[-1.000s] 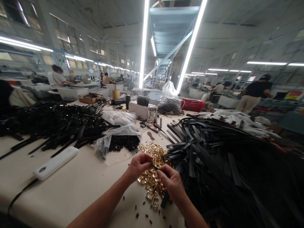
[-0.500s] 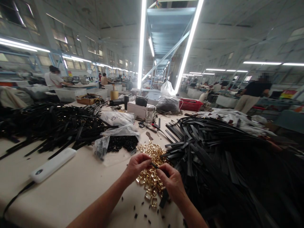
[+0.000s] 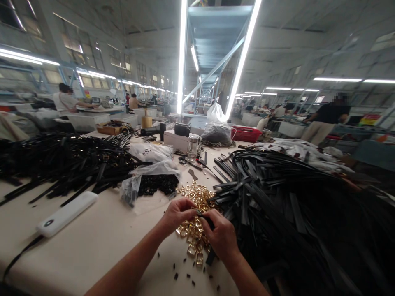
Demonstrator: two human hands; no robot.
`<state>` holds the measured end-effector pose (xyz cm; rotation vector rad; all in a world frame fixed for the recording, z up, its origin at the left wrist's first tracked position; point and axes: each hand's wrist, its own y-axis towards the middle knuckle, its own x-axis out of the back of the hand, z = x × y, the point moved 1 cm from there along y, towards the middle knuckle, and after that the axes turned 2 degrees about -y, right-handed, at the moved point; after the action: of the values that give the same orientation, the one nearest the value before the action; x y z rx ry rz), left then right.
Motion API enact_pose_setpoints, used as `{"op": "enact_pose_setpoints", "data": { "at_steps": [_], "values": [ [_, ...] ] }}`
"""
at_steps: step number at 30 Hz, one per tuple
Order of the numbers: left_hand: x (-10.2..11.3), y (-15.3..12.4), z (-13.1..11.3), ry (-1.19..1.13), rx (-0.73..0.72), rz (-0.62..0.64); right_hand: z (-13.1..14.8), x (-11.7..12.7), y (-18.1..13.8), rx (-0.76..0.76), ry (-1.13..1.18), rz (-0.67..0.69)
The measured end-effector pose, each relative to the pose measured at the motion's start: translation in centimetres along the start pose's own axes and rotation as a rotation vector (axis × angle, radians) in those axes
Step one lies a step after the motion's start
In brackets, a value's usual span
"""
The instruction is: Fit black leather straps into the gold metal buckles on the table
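Over the heap of gold buckles (image 3: pixel 197 193), my left hand (image 3: pixel 177 216) and my right hand (image 3: pixel 220 232) meet almost fingertip to fingertip. Between them is a narrow black strap (image 3: pixel 200 213), pinched by both hands; most of it is hidden by the fingers. Just below my right hand, a flat black strap end (image 3: pixel 210 257) shows beside the buckles. Several small black pieces (image 3: pixel 175 276) lie scattered on the table in front of the heap.
Long black straps (image 3: pixel 271 185) are piled on the right, and buckled black straps (image 3: pixel 68 164) on the left. An open plastic bag (image 3: pixel 129 193) holds small black pieces. Also on the table are a white corded device (image 3: pixel 68 213), a glass jar (image 3: pixel 193 148) and a red basket (image 3: pixel 247 133).
My right hand has moved slightly left and up, closer to my left hand, covering more of the strap. The left hand barely moves, and the view has shifted slightly.
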<state>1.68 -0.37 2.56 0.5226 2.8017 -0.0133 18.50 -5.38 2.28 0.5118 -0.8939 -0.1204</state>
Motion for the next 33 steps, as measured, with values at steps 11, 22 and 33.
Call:
{"op": "enact_pose_setpoints", "data": {
  "at_steps": [11,22,33],
  "values": [
    [1.3,0.4,0.4,-0.047,0.214,0.033,0.4,-0.1,-0.2,0.096,0.066,-0.018],
    [0.2,0.2,0.9,-0.020,0.240,0.069,0.5,-0.5,-0.2,0.070,0.076,-0.023],
    [-0.4,0.0,1.1,-0.172,0.247,0.028,0.4,-0.8,-0.2,0.053,0.230,-0.044]
  ]
}}
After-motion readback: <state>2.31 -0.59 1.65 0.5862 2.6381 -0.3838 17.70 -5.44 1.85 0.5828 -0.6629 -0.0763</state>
